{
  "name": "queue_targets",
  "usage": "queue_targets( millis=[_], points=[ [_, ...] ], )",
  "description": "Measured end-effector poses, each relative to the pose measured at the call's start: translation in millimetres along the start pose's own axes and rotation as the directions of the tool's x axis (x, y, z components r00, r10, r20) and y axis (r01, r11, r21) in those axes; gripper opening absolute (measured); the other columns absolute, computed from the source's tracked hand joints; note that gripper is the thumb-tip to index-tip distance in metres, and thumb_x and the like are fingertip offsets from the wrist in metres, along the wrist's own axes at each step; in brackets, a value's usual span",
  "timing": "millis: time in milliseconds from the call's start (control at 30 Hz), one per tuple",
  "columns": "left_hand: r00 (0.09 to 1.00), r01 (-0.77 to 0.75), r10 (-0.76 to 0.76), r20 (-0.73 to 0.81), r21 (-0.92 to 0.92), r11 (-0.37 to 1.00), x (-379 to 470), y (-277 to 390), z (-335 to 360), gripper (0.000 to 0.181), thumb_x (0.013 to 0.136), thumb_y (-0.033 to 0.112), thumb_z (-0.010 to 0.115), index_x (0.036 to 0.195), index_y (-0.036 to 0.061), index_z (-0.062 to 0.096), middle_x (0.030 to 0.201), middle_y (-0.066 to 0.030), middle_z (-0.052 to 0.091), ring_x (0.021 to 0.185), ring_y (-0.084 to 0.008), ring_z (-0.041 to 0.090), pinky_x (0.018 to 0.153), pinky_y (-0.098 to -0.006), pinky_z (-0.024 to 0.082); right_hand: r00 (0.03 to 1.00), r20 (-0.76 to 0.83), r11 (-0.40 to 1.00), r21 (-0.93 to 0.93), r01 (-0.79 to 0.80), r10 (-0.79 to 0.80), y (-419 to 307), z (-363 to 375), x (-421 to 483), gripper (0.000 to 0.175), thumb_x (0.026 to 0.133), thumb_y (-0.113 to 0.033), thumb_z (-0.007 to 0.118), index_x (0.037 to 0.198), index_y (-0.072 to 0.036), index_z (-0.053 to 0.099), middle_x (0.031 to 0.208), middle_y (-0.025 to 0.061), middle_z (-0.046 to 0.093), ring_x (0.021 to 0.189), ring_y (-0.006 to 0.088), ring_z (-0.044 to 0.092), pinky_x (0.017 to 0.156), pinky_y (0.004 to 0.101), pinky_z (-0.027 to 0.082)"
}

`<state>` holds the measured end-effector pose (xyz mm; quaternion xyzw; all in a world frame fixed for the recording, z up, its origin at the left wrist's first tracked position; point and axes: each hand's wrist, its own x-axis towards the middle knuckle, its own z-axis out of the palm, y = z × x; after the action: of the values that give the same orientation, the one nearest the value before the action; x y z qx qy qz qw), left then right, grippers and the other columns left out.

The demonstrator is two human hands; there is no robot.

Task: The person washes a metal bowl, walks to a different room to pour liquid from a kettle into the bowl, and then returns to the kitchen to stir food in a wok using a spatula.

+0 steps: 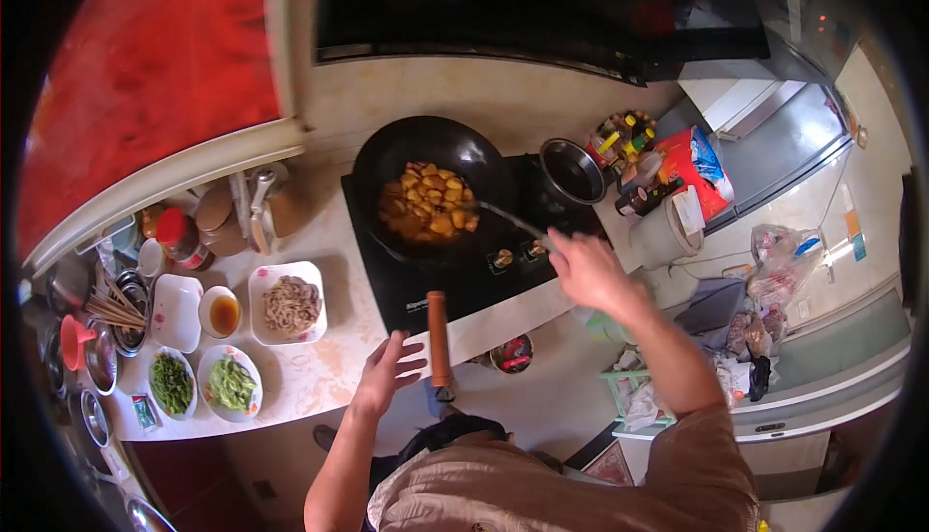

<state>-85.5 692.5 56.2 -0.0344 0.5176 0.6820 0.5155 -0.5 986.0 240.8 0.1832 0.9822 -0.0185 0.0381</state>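
In a black wok [435, 143] on the black cooktop [392, 300] lie browned, sliced pieces of food [435, 201], perhaps potato. My right hand [591, 267] grips a metal cooking utensil [512, 218] whose far end reaches into the food. Whether that end is a spatula or a ladle is hidden. My left hand [385, 372], fingers apart and holding nothing, is just left of the wok's wooden handle [437, 339]. The handle points toward me over the counter's front edge.
Left on the counter [305, 379] are a dish of sliced meat [292, 303], a bowl of brown sauce [220, 313], chopped greens [171, 382] and pale green vegetable pieces [231, 382]. A metal pot [573, 171] and several seasoning bottles [631, 136] stand right of the wok.
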Motion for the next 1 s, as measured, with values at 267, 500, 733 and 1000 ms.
queue_targets(
  millis=[267, 500, 733, 1000],
  points=[
    [0.991, 0.132, -0.126, 0.049, -0.135, 0.982, 40, -3, 56, 0.055, 0.096, 0.052, 0.039, 0.121, 0.0042, 0.046, 0.079, -0.0107, 0.059, 0.055, -0.0198, 0.057, 0.051, -0.0326, 0.049, 0.932, 0.314, 0.966, -0.236, -0.106, 0.179, 33, -49, 141, 0.025, 0.082, -0.006, 0.051, 0.1, 0.002, 0.067, 0.107, 0.0253, 0.063, 0.106, 0.0392, 0.059, 0.087, 0.0443, 0.05],
    [0.999, 0.039, -0.039, -0.004, 0.02, 0.999, 39, 0, 70, 0.061, 0.092, 0.059, 0.042, 0.102, -0.0009, 0.05, 0.06, -0.0036, 0.047, 0.039, -0.0129, 0.045, 0.037, -0.0254, 0.038, 0.665, 0.71, 0.947, -0.007, -0.321, 0.231, 82, -24, 179, 0.022, 0.087, -0.02, 0.054, 0.073, -0.003, 0.057, 0.056, 0.0034, 0.052, 0.04, 0.0111, 0.042, 0.035, 0.0254, 0.033],
    [1.0, 0.001, -0.001, -0.013, 0.006, 1.0, 39, -6, 76, 0.064, 0.089, 0.062, 0.044, 0.1, 0.0, 0.05, 0.058, -0.0044, 0.047, 0.039, -0.0137, 0.046, 0.036, -0.0263, 0.039, 0.747, 0.663, 0.672, 0.529, -0.519, 0.054, 79, 61, 146, 0.034, 0.096, -0.034, 0.05, 0.08, -0.004, 0.055, 0.058, 0.0008, 0.048, 0.04, 0.0082, 0.04, 0.033, 0.0234, 0.029],
    [0.999, 0.054, -0.054, -0.002, 0.025, 0.998, 33, 5, 66, 0.061, 0.092, 0.06, 0.042, 0.105, 0.0009, 0.052, 0.059, -0.0043, 0.047, 0.041, -0.0138, 0.047, 0.04, -0.027, 0.043, 0.994, 0.072, 0.993, -0.074, 0.089, -0.084, 9, 44, 127, 0.026, 0.092, -0.023, 0.051, 0.095, 0.0, 0.064, 0.078, 0.0225, 0.066, 0.075, 0.0327, 0.068, 0.062, 0.0441, 0.053]
  ],
)
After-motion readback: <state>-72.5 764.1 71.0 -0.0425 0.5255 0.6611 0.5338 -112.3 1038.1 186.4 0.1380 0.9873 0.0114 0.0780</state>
